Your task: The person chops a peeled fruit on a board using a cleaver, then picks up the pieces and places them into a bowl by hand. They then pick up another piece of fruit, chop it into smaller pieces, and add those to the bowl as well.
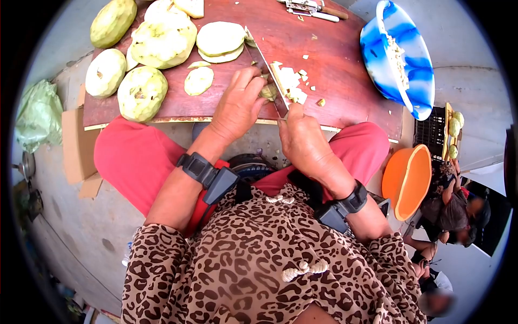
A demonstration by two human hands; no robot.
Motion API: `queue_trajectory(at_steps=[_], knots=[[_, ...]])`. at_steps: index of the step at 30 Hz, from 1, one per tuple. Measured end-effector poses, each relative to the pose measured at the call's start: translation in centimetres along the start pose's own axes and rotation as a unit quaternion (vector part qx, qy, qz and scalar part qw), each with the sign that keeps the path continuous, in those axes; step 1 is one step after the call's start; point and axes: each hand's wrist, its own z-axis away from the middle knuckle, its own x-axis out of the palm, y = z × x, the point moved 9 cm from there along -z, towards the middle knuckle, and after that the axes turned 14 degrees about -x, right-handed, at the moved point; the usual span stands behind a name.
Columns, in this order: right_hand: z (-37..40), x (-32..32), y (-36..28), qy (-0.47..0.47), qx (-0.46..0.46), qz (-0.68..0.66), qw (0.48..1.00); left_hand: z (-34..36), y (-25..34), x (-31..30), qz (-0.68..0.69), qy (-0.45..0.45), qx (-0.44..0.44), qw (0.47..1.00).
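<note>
My right hand (303,141) grips the handle of a long knife (265,66) whose blade lies across a reddish wooden cutting board (334,65). My left hand (238,102) presses a small pale green fruit piece (268,92) against the board beside the blade. Chopped white bits (291,83) lie right of the knife. Peeled green halves and slices (162,40) are piled at the board's left and back.
A blue-and-white bowl (413,70) holding chopped pieces stands tilted at the right. An orange bowl (406,181) sits lower right. A peeler (313,8) lies at the board's far edge. A green bag (35,116) is at the left. Other people sit at lower right.
</note>
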Motion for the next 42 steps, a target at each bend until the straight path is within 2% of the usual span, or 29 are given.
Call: queue_trajectory(at_steps=[8,15,18,21,27,42], knots=[[0.0,-1.0,1.2,0.033,-0.039,-0.003,0.999,-0.3,0.1,0.7,0.01,0.009,0.011,1.0],[-0.1,-1.9,1.5,0.029,-0.03,-0.007,0.999,-0.5,-0.1,0.9,0.023,0.0,0.016,1.0],[0.2,-2.7,1.2,0.045,-0.021,-0.025,0.998,-0.4,-0.3,-0.1,0.08,0.013,-0.022,0.996],[0.5,-3.1,1.2,0.043,-0.012,-0.033,0.998,-0.3,-1.3,-0.9,0.061,0.059,-0.038,0.996],[1.0,-3.7,0.1,0.062,-0.051,-0.025,0.996,-0.3,-1.5,-0.6,0.036,0.06,-0.027,0.997],[1.5,-3.6,-0.7,0.039,-0.034,-0.024,0.998,-0.2,-0.4,-0.1,-0.037,0.051,0.006,0.998]])
